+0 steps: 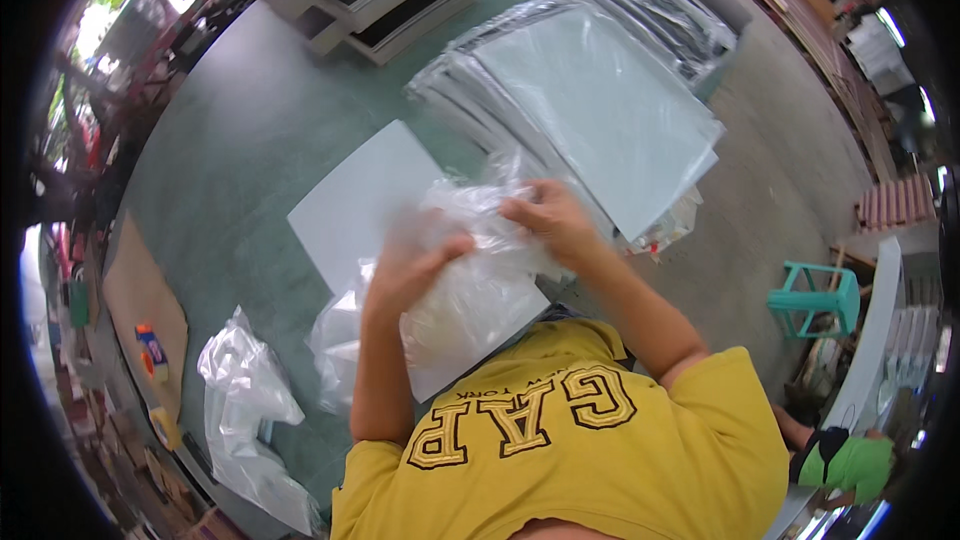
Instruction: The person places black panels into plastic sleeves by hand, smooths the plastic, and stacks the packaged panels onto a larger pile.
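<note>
Both my hands are up in front of me with a clear plastic bag bunched between them. My right hand pinches the bag's crumpled upper part between thumb and fingers. On the other side my left hand is closed on the plastic, its fingers partly smeared by motion. Below the bag a flat pale white panel lies on the green tabletop. The bag's loose folds cover the panel's middle and near part. More crumpled clear plastic lies beside my left forearm.
Plastic-wrapped panels are stacked at the far right. White pieces with dark recesses stand at the back. Leftward lie another plastic heap, a cardboard sheet and a tape roll. A green stool and a person in green are rightward.
</note>
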The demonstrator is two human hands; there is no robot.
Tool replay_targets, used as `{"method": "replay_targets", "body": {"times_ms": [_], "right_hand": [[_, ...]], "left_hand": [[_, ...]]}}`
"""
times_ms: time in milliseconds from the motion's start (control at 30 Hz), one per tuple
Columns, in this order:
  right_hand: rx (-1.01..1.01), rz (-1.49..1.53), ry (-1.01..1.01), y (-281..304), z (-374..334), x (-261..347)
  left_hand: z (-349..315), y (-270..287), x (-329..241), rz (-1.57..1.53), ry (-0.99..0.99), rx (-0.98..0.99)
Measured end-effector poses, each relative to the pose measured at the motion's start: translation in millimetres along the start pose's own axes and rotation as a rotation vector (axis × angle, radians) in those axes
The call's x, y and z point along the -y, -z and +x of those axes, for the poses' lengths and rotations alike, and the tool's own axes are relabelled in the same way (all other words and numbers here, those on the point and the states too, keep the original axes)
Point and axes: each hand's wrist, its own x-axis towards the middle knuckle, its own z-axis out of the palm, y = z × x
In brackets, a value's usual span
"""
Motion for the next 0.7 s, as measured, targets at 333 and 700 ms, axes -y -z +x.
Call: {"method": "replay_targets", "body": {"times_ms": [333,700], "right_hand": [[0.084,0.26,0.239,21.4,-18.1,15.9],[-0.13,0.186,0.203,-18.3,-8.4,-4.0]], "left_hand": [[-32.8,131.5,123.4,-0.078,0.094,-0.672],[-1.2,-33.4,-72.1,-0.169,-0.067,0.01]]}}
